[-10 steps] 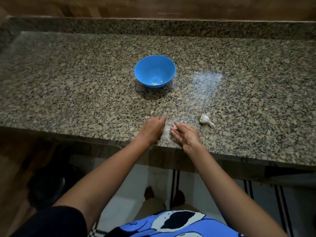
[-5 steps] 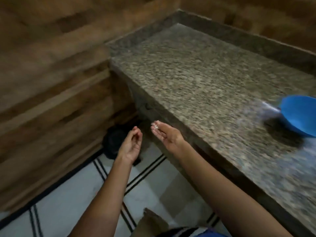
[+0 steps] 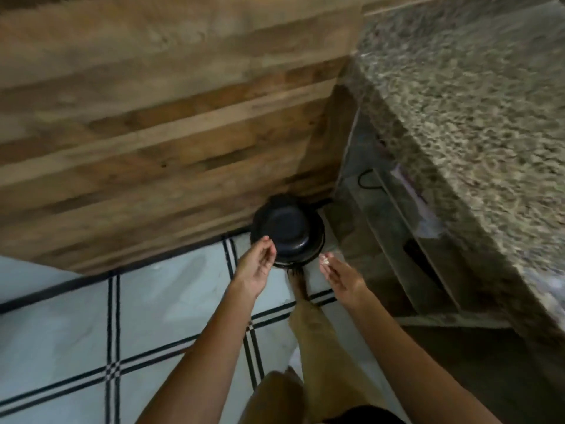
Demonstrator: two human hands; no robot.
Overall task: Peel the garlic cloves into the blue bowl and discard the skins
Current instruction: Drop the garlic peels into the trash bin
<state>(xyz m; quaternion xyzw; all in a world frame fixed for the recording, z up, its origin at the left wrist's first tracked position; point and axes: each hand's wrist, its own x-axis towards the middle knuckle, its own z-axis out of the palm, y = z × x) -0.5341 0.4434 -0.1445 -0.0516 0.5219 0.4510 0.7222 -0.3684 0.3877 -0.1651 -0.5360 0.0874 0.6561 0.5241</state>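
1. Downward look into a floor corner. Black round bin (image 3: 287, 232) tucked where the wooden wall (image 3: 153, 117) meets the end of the granite counter (image 3: 474, 117), standing on the tiled floor (image 3: 153, 301). Domed lid on and apparently closed. Sensible spot: out of the walkway, close to the worktop.
2. Right hand (image 3: 341, 278) held palm up just right of the bin, fingers straight and together, nothing clasped. Pale garlic skins (image 3: 324, 260) lying on the fingertips, carried flat rather than pinched. Probable reason: papery scraps clinging to skin, no squeeze needed.
3. Left hand (image 3: 255, 267) at the near-left edge of the lid, fingers loosely curled toward the thumb. Contact with the lid not resolvable. Anything inside the curl hidden, so impossible to say whether empty or carrying more scraps. Possibly placed to lift the lid or to brush the other hand clean; a judgement only.
4. Foot (image 3: 298, 283) stretched forward to the bin base, between the two hands. Perhaps reaching for a pedal; no pedal visible.
5. Blue bowl and remaining garlic out of frame.
6. Step in hand, by judgement: discarding skins. Lid to be opened first, then scraps tipped from directly above the opening. Risk: light flakes drifting to the floor or sticking to the fingers.
7. Heavy motion blur throughout; fine detail unreliable.
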